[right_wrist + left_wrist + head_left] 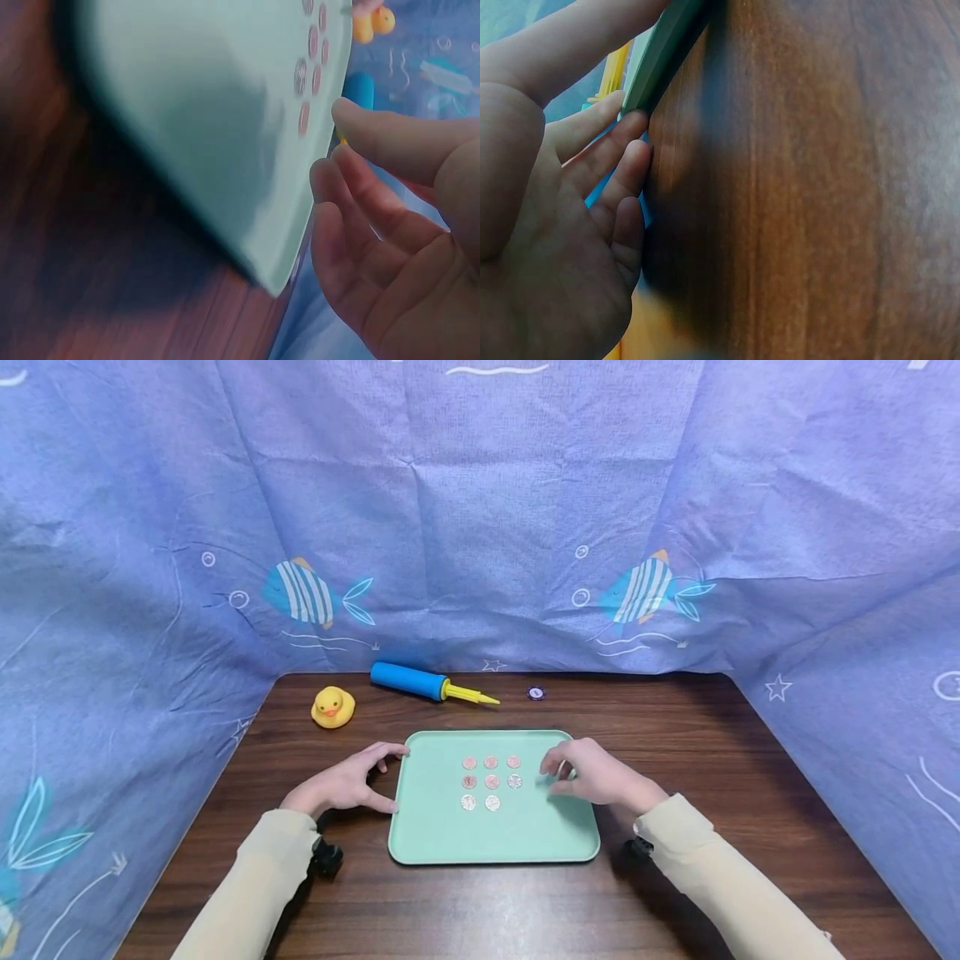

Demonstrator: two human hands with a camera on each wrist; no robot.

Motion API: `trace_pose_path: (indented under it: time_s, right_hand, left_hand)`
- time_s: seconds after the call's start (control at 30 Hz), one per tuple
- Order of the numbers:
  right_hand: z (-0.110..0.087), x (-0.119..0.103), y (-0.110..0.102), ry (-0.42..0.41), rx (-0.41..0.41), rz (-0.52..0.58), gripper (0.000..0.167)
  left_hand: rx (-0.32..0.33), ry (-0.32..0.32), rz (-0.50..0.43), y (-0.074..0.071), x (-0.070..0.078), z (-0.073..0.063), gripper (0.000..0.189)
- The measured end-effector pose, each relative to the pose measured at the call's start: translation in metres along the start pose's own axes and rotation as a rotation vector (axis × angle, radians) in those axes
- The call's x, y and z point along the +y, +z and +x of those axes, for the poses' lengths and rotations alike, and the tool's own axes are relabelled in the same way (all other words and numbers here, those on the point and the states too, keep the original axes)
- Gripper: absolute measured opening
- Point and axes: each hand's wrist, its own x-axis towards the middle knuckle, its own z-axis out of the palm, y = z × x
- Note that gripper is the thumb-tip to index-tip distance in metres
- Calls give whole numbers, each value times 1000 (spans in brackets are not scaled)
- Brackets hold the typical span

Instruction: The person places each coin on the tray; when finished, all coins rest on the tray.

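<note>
A pale green tray (pixel 435 839) lies on the table. On it, several small coins (pixel 491 782) are set out in neat rows, some coppery and some silvery; the row nearest me holds two. My left hand (pixel 347 783) is at the tray's left side, thumb and fingers spread apart, with fingertips right at the rim. Over the right part of the tray hovers my right hand (pixel 588 770), its fingers loosely bent. In the right wrist view a gap shows between thumb (pixel 375 131) and fingers, with nothing held there.
A yellow rubber duck (pixel 332 707) sits at the back left of the wooden table (pixel 510 910). Beside it lies a blue balloon pump (pixel 408 681) with a yellow nozzle. A dark poker chip (pixel 536 693) is farther right. A blue fish-print cloth (pixel 487 527) hangs around the table.
</note>
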Motion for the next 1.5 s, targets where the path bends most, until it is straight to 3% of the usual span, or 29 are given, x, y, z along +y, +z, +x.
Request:
trace_pose_path:
  time_s: [0.33,0.57,0.83,1.03,1.23,1.5]
  right_hand:
    - [-39,29,-17,70,39,-54,19]
    - [-63,40,-27,147,13,-61,18]
    - [-86,53,-36,141,-7,-63,22]
    - [-102,62,-41,131,-66,-23,29]
    - [-111,65,-43,153,-91,12,32]
    - [-111,67,-37,139,-59,-46,30]
  left_hand:
    - [-3,18,13,1,-3,1,94]
    - [-3,17,14,0,-2,1,94]
    - [-1,9,9,0,0,0,94]
    - [-2,2,10,0,1,0,94]
    - [-2,11,10,-1,1,0,94]
    - [-1,15,13,0,1,0,94]
